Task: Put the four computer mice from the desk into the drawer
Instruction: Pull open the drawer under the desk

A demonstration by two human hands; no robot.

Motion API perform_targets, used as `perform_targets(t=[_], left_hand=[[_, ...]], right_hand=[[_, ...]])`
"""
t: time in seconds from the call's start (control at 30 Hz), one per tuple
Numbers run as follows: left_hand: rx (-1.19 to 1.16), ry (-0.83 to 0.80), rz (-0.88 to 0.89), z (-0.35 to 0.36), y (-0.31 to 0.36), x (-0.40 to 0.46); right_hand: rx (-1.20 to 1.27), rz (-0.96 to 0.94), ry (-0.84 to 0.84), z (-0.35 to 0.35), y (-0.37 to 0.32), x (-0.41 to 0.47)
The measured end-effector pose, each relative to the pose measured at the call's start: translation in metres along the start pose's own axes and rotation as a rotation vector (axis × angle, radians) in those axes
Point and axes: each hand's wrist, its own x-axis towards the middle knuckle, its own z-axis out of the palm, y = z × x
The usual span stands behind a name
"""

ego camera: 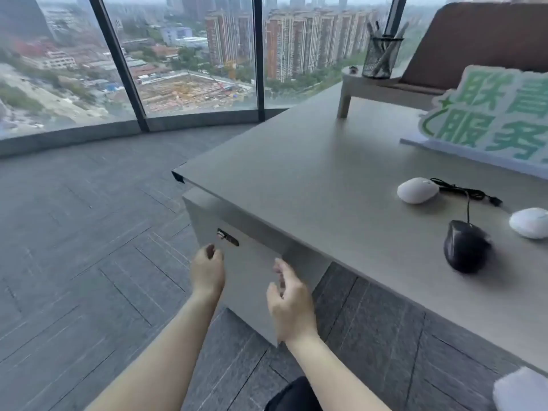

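Observation:
Three mice lie on the grey desk (296, 179) at the right: a white mouse (417, 190), a black corded mouse (465, 246) and a second white mouse (530, 222) at the frame's edge. Under the desk's near corner sits the grey drawer unit (252, 280), its front shut, with a small lock (227, 237) near its top. My left hand (207, 269) hovers just below the lock, fingers loosely curled and holding nothing. My right hand (290, 301) is in front of the drawer front, fingers apart and empty.
A green and white sign (492, 114) stands at the desk's back right. A mesh pen cup (381, 56) sits on a small raised shelf (355, 84). A white object (522, 390) shows at the bottom right corner. Grey tiled floor and large windows lie to the left.

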Motion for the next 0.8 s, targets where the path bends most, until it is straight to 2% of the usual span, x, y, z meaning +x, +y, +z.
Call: perform_targets(t=[0.07,0.13,0.2,0.33,0.57,0.8], left_hand=[[-0.159,0.001,-0.124,0.003,-0.009,0.014],[-0.296,0.015,-0.246,0.01,-0.014,0.026],[-0.369,0.014,-0.298,0.019,-0.018,0.038],[-0.448,0.01,-0.342,0.036,-0.01,0.069],[-0.396,0.064,-0.357,0.049,-0.013,0.103],[-0.317,0.054,-0.361,0.044,-0.013,0.104]], right_hand=[[0.071,0.211,0.017,0.008,0.008,0.011],[0.094,0.318,0.042,0.013,0.018,0.023],[0.092,0.354,0.051,0.02,0.025,0.031],[0.1,0.34,0.092,0.026,0.031,0.046],[0.042,0.316,0.251,0.039,0.04,0.054],[-0.022,0.297,0.265,0.043,0.039,0.048]])
